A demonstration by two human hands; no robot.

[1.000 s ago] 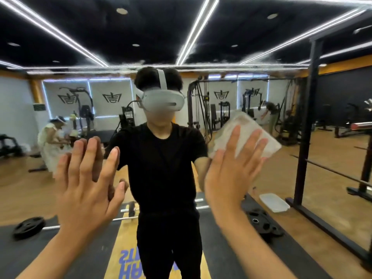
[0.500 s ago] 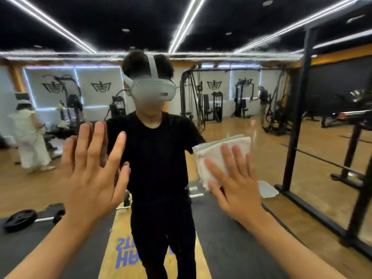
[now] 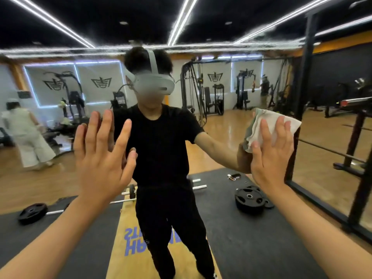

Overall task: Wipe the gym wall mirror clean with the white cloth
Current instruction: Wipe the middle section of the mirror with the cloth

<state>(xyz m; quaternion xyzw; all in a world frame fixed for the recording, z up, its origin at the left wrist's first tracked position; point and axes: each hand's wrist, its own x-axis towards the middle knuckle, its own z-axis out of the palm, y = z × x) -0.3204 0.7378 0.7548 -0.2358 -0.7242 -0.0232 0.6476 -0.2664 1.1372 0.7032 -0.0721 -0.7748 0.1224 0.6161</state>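
Note:
The gym wall mirror fills the view and reflects me in black clothes with a headset. My right hand presses the folded white cloth flat against the glass at the right, fingers straight and spread. My left hand lies flat on the mirror at the left with straight spread fingers and holds nothing. A hazy smeared band runs across the glass near the top.
A black vertical frame post divides the mirror just right of the cloth. The reflection shows weight plates, a barbell, black floor mats, gym machines and a person in white at the left.
My right hand slid the cloth down and left, then up and to the right toward the black post. My left hand stayed flat on the glass. The view tilted slightly.

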